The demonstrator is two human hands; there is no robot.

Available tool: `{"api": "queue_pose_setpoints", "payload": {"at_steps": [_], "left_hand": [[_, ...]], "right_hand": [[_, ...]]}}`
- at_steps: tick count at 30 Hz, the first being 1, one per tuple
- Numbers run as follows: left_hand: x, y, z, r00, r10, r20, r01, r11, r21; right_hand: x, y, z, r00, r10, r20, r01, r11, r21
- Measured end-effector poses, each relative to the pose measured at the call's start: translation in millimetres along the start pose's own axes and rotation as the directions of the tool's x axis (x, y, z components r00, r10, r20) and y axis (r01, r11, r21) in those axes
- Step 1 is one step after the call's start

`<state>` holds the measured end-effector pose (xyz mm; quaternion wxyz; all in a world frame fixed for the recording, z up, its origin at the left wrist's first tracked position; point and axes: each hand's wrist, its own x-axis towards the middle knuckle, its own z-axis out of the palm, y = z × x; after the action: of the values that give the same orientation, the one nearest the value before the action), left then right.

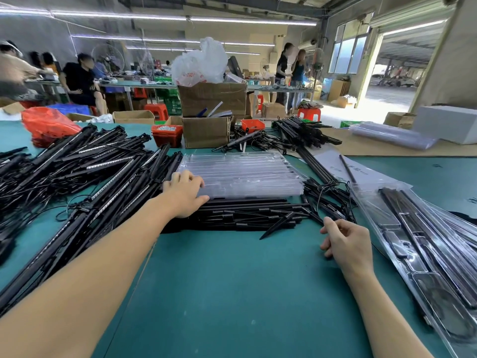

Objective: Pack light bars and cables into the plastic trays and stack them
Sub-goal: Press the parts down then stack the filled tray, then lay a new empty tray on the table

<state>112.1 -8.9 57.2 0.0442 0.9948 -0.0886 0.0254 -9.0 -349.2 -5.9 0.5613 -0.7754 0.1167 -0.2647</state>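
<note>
A stack of clear plastic trays (240,174) lies in the middle of the green table (232,293). My left hand (184,193) rests on the stack's near left corner, fingers on its top and thumb at its front edge. Black light bars with ground spikes (247,215) lie bundled just in front of the stack. My right hand (347,241) sits at the bundle's right end, fingers curled, pinching a thin black cable (327,192); the grip itself is hard to make out. Packed trays with light bars (423,244) lie stacked at the right.
A big heap of loose light bars and cables (85,174) fills the left side. Cardboard boxes (206,130), red bins of screws (166,134) and more bars (299,133) stand behind the trays. A red bag (47,124) lies far left. People work at distant tables.
</note>
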Motion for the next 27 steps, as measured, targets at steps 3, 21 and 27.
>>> {"api": "queue_pose_setpoints", "payload": {"at_steps": [3, 21, 27], "left_hand": [[-0.6, 0.7, 2.9, 1.000, 0.025, -0.010, -0.026, 0.998, -0.063], [-25.3, 19.0, -14.2, 0.881, 0.118, -0.458, -0.127, 0.992, 0.011], [-71.1, 33.6, -27.1, 0.652, 0.034, -0.758, -0.055, 0.998, -0.003]], "right_hand": [[1.2, 0.7, 0.6, 1.000, 0.006, -0.006, -0.006, 1.000, 0.007], [-2.2, -2.7, -0.5, 1.000, 0.008, -0.003, -0.008, 1.000, -0.018], [-2.4, -5.6, -2.5, 1.000, 0.010, -0.007, -0.010, 1.000, 0.028]]}}
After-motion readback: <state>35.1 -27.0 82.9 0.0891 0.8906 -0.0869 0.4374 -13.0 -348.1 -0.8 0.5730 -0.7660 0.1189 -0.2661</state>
